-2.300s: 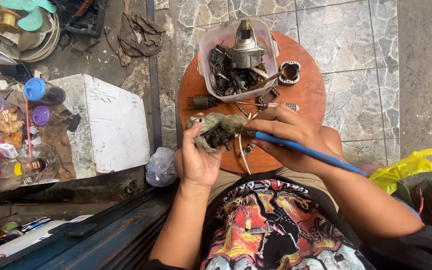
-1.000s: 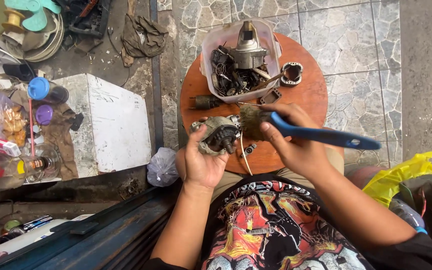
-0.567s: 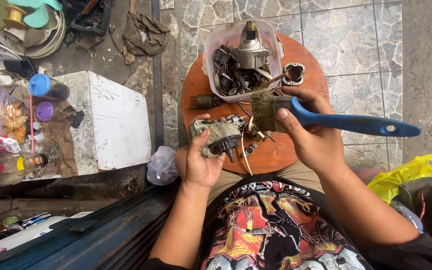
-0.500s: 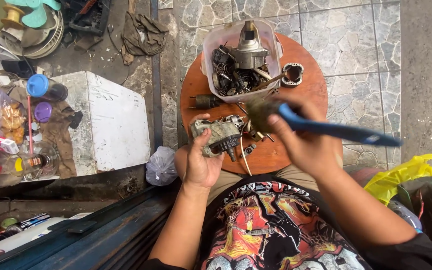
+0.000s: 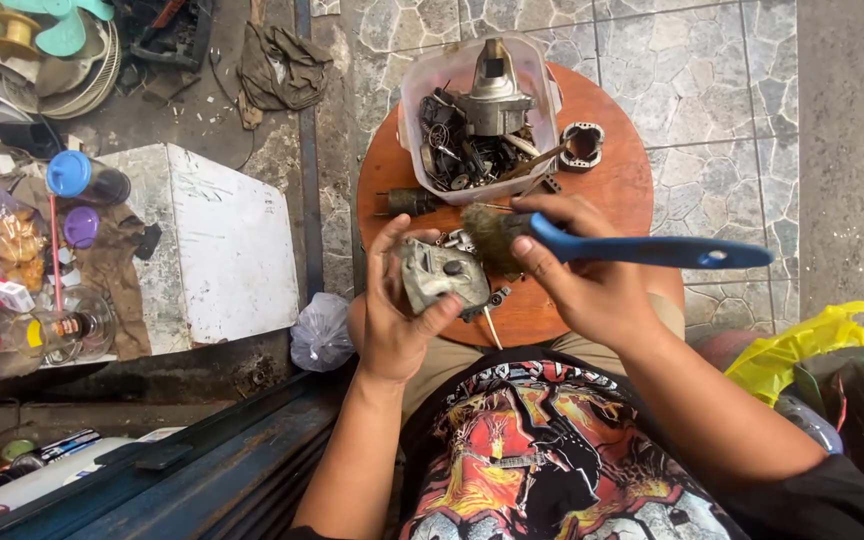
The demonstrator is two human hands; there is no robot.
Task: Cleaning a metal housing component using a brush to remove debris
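Grimy grey metal part [image 5: 439, 277], bristles [image 5: 492, 238] touching

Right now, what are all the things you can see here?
metal part: one, grey, in left hand
brush: one, blue handle, dirty bristles on the part
tub: one, clear plastic, full of metal pieces, on table
round table: one, reddish-brown
metal ring piece: one, grey, beside tub
white box: one, left
rag: one, brown, floor
yellow bag: one, right
left hand: one, gripping part
right hand: one, gripping brush
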